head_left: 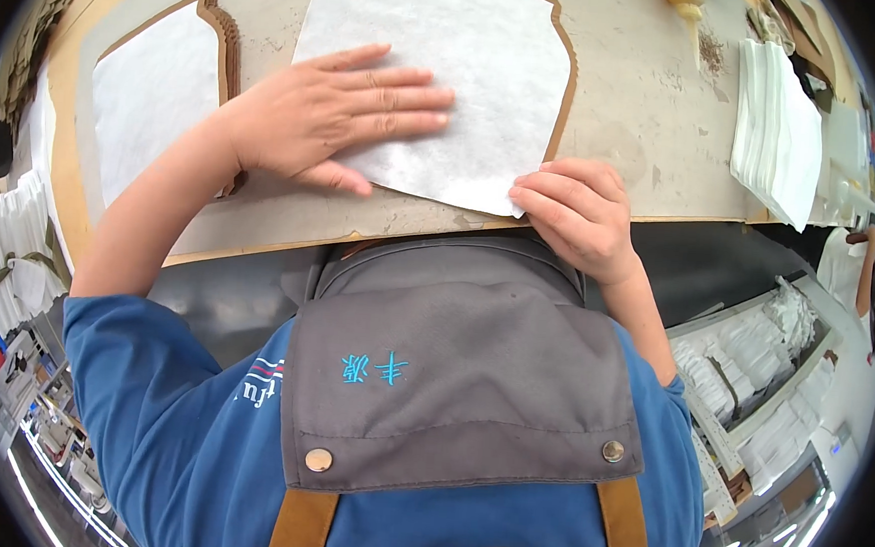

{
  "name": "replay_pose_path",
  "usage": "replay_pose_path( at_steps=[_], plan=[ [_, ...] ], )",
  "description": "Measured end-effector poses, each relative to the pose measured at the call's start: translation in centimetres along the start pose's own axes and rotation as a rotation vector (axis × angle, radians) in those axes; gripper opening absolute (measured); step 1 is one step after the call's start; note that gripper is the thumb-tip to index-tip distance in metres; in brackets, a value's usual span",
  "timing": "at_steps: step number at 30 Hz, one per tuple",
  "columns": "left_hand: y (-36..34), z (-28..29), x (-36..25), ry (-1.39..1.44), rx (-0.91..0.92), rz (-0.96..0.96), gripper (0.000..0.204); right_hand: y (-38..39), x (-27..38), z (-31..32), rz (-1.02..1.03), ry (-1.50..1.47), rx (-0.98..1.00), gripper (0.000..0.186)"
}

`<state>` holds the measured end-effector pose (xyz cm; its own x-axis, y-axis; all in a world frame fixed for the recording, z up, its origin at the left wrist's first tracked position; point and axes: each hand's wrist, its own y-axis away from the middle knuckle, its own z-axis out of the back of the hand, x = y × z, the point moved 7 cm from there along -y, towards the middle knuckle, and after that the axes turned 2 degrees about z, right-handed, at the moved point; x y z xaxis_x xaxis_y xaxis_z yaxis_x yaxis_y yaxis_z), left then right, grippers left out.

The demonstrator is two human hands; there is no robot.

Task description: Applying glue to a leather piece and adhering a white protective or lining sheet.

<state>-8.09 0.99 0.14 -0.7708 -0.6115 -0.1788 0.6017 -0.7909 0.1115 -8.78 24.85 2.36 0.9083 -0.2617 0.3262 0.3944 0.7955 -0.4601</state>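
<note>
A large white sheet-like piece [480, 66] lies flat on the table, with a brown layer showing along its right and upper edge. My left hand [337, 112] rests flat on its left part, fingers spread toward the right. At the piece's near right corner, my right hand [576, 212] pinches the white edge between thumb and fingers. Left of my left hand is a stack of white-topped pieces [163, 86] with brown layered edges, partly hidden by my forearm.
The worktable [656, 137] has a wooden front edge close to my body. A stack of white pieces [777, 134] overhangs it at the right. Bundled white pieces [13, 248] are at the far left; a rack of white bundles [753, 363] stands lower right.
</note>
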Motion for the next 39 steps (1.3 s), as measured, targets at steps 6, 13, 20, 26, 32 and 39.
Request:
replay_pose_path(
  at_steps=[6, 13, 20, 26, 32, 39],
  plan=[
    [0.5, -0.8, -2.8, 0.159, 0.090, -0.150, 0.096, -0.1, -0.1, 0.1, -0.002, -0.045, 0.022, 0.024],
    [0.7, -1.7, -6.2, 0.284, 0.070, -0.226, 0.080, -0.1, -0.4, 0.1, 0.007, -0.075, 0.032, 0.024],
    [0.2, -0.1, -7.5, 0.298, -0.067, -0.077, 0.075, 0.2, -0.3, 0.4, -0.019, -0.073, -0.005, 0.021],
    [-4.2, 1.5, -8.5, 0.238, -0.416, 0.379, 0.068, 1.2, -0.4, 0.7, -0.040, -0.061, -0.061, 0.028],
    [-5.8, 1.3, -9.8, 0.268, -0.592, 0.375, 0.042, 4.6, -0.7, 1.8, -0.162, 0.005, -0.159, 0.031],
    [-6.1, 0.9, -9.7, 0.371, -0.710, 0.348, 0.023, 5.4, 1.0, 1.1, -0.165, 0.119, -0.162, 0.036]
  ],
)
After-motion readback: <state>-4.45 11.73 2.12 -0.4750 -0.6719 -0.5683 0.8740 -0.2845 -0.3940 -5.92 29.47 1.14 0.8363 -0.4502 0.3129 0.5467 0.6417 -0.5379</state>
